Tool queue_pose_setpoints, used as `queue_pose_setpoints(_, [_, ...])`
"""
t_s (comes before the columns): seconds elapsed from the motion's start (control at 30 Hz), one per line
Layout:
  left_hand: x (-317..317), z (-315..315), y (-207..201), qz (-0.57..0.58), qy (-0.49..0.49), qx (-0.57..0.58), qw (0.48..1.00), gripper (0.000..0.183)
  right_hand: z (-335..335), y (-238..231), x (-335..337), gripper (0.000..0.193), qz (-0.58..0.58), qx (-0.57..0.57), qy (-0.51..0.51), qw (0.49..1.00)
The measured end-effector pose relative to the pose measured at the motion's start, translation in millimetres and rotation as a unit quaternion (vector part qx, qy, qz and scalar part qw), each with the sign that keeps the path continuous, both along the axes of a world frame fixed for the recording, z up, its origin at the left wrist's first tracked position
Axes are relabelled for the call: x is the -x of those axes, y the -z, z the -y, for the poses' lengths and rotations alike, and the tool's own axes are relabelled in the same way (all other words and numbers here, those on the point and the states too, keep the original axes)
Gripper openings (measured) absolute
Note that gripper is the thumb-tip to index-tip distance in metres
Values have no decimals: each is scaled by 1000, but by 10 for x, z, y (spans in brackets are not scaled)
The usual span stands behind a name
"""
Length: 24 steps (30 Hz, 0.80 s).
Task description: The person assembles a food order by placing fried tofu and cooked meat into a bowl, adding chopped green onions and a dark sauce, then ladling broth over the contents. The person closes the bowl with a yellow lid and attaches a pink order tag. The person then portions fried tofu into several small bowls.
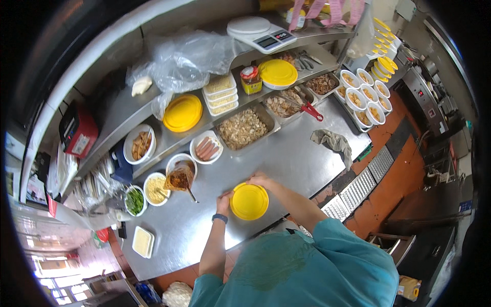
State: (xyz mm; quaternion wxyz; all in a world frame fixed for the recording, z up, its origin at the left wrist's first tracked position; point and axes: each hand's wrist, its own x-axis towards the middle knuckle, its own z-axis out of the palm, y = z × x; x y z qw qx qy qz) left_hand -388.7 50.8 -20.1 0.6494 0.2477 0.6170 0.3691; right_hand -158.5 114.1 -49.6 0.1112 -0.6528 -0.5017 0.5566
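Note:
A round yellow lid (249, 201) is at the near edge of the steel counter (215, 185), in front of my body. My left hand (223, 203) grips its left rim, with a dark band on that wrist. At the far right rim, my right hand (260, 179) closes on the lid, its fingertips partly hidden. Whatever lies under the lid is out of sight. Beyond my left hand stands a white tub with a brown sauce bag (179, 176) and a utensil handle sticking out. A white bowl of sausages (206, 147) sits farther back.
Bowls of shredded yellow food (156, 189) and chopped greens (134, 200) stand left, near a white box (143, 242). Steel pans of sliced food (244, 128) line the back; red-handled tongs (311, 111) rest there. A grey cloth (333, 145) and several filled bowls (369, 92) lie right.

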Motion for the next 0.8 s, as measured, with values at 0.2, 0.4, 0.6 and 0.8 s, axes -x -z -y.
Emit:
queue_pose_setpoints(0.2, [86,788,-15,-38,11,-31,999,19,797,-272,-478,47,-49,67,-29,996])
queue_pose_setpoints(0.4, [-12,1154,-1,59,-18,-40,997,15,1301,-342,-542,32,-242,53,-23,968])
queue_pose_setpoints(0.6, [-101,1311,-46,83,8,-64,995,22,1365,-602,-467,36,-264,41,-18,963])
queue_pose_setpoints(0.8, [-437,1404,1,91,-35,-125,987,52,1503,-604,-277,32,-270,-32,38,961])
